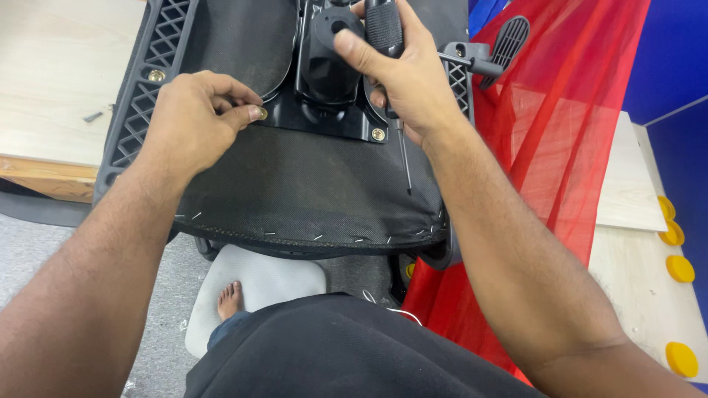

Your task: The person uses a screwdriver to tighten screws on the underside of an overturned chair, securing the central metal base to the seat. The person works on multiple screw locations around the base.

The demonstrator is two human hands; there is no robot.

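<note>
Where the upturned office-chair seat (295, 191) lies across the pale wooden bench (59, 74), its black fabric underside faces up and fills the space beneath both hands. The near edge of the seat, lined with small staples, runs just below the wrists; beyond that edge the grey floor (147, 324) and a bare foot (230, 301) on a white pad (273, 284) show. To the left of the left hand a latticed plastic side rail (144, 96) bounds the seat, with a brass bolt head (156, 75) set in it and open bench top farther out. To the right of the right hand red mesh fabric (560, 125) hangs close against the forearm, leaving little room on that side; yellow caps (678, 269) lie well apart on a light board past it.

Left hand (193, 121): fingers curled, thumb and forefinger pinching a small brass screw (261, 113) at the left corner of the black metal mounting plate (324, 121).

Right hand (409, 81): closed around the black ribbed handle of a screwdriver (383, 29), whose thin shaft points down past the heel of the hand over the fabric; the thumb rests on the black chair mechanism (328, 59) standing between the two hands. A second screw (378, 134) sits in the plate just below this hand, and a black lever paddle (509, 40) projects to its right.
</note>
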